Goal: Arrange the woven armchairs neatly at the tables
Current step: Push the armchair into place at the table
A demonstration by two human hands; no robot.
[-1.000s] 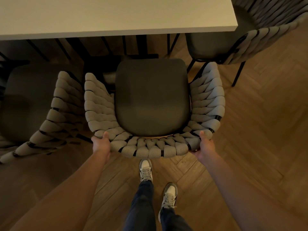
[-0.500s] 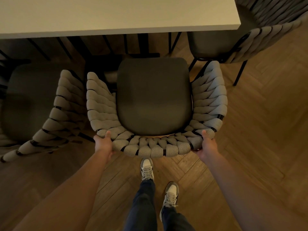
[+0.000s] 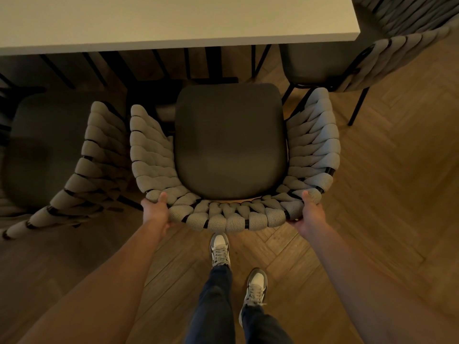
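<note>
- The left hand (image 3: 156, 211) and right hand (image 3: 311, 212) are gripping the woven armchair (image 3: 231, 219) at its back rim, fingers curled under, thumbs on top.
- The armchair is standing on the floor (image 3: 387, 194), seat front near the desk (image 3: 173, 21) edge.

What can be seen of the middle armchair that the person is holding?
The middle armchair has a dark padded seat inside a curved back and arms of thick grey woven cord on a thin black frame. It stands upright on the wooden floor, facing the pale table, its seat front just short of the edge. The left hand and right hand grip the back's two corners, thumbs on top.
</note>
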